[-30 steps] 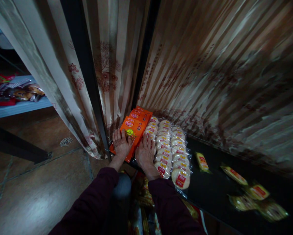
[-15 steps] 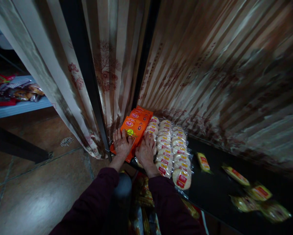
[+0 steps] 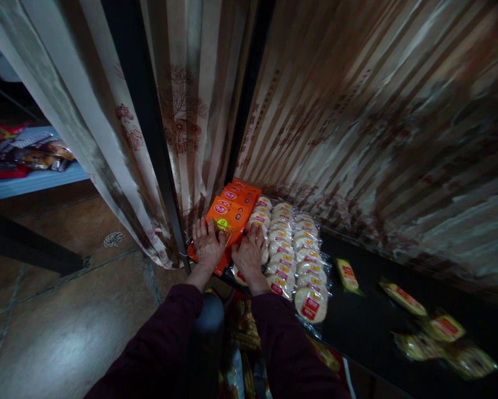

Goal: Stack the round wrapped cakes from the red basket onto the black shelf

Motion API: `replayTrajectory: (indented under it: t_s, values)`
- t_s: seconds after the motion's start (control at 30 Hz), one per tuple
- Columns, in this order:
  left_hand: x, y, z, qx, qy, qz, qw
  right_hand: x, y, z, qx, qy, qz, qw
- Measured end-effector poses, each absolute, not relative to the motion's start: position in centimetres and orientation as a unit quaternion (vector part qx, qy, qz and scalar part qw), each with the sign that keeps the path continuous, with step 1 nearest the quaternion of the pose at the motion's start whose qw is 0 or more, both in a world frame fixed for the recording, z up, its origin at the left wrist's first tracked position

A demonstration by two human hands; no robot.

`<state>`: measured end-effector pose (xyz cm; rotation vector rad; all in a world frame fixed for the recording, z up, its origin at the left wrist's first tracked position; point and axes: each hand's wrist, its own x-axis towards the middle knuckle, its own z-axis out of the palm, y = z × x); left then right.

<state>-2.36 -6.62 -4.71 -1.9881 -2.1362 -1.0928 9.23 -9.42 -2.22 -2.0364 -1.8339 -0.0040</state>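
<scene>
A row of overlapping orange snack packets [image 3: 227, 209] lies at the left end of a black shelf [image 3: 359, 327]. My left hand [image 3: 208, 244] rests on the front packets with its fingers spread. Beside it, my right hand [image 3: 251, 252] lies with outstretched fingers along the seam between the orange packets and the nearest row of wrapped round white crackers [image 3: 262, 206]. Neither hand grips anything. Two more rows of wrapped round crackers [image 3: 282, 244] [image 3: 311, 277] lie to the right, each piece overlapping the one behind. My right hand hides part of the nearest row.
Several small yellow packets [image 3: 348, 275] lie loose along the shelf to the right. Patterned curtains [image 3: 307, 111] hang behind, and a dark metal post [image 3: 149, 111] stands at the left. Below the shelf are more wrapped packets [image 3: 246, 327]. A blue shelf [image 3: 36, 183] holds goods at far left.
Both hands stay in nearly the same place on the packets and crackers. The view has shifted very slightly; nothing is visibly taken or let go.
</scene>
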Motion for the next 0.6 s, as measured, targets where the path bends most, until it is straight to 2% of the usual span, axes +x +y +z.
replayTrajectory:
  t_s: [0.37,0.6]
  values:
    - [-2.37,-6.79,-4.27,-0.652,-0.681,-0.333,-0.005,9.64,-9.77,-2.06,-0.714,-0.675,-0.018,0.184]
    - [-2.21,-6.76,-4.43,-0.652,-0.677,-0.340,-0.008,9.94,-9.56,-1.82,-0.686,-0.693,-0.026,0.220]
